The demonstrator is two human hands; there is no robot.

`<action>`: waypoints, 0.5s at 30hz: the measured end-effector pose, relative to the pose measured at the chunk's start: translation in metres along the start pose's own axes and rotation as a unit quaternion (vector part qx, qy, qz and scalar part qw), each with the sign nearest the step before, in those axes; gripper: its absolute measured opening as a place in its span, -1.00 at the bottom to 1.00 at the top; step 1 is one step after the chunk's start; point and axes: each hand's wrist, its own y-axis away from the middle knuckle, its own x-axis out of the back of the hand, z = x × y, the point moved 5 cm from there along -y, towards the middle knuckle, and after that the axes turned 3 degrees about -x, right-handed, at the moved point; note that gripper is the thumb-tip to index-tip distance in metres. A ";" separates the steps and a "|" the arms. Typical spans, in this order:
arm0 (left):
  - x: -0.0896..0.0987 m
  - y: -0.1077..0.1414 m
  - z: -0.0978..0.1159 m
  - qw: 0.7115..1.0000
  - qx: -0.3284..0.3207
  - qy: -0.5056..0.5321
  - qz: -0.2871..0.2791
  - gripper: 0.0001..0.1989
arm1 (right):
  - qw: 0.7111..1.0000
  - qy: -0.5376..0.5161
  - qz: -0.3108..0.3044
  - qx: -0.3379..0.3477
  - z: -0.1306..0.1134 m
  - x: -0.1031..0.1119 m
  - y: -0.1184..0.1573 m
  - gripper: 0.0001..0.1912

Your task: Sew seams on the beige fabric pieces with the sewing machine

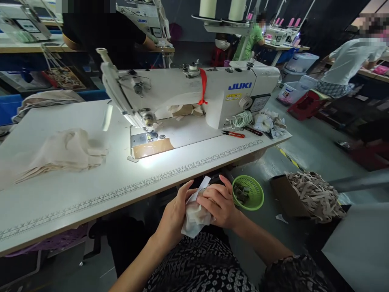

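Just in front of the table's near edge, over my lap, a crumpled whitish cloth piece (196,219) is held between both hands. My left hand (176,211) grips its left side, thumb raised. On the right side the fingers of my right hand (220,202) are curled over the cloth. A white strip (202,188) sticks up from it between the hands. Beyond the table edge stands a white sewing machine (182,89) with its lamp lit over the needle area. A stack of beige cloth pieces (67,150) lies on the table's left part.
Red-handled snips (234,134), a pale cord coil (242,120) and scraps (270,123) lie at the table's right (194,156). A green basket (255,192) and a box of strips (316,194) stand right of my hands. Other people sit farther back.
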 end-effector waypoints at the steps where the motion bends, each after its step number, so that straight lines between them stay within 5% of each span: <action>1: -0.004 -0.002 -0.001 1.000 0.005 0.016 -0.013 -0.26 | 1.000 0.009 -0.003 -0.006 0.001 0.002 0.003 -0.78; 8: -0.074 -0.027 -0.032 0.962 0.103 0.183 -0.173 -0.26 | 0.992 -0.007 -0.091 -0.083 0.028 0.004 0.062 -0.77; 11: -0.118 -0.036 -0.048 0.931 0.124 0.249 -0.237 -0.27 | 0.964 -0.058 -0.124 -0.227 0.050 -0.004 0.110 -0.85; 15: -0.182 -0.040 -0.071 0.851 0.207 0.284 -0.391 -0.24 | 0.908 -0.074 -0.113 -0.397 0.073 -0.005 0.169 -0.93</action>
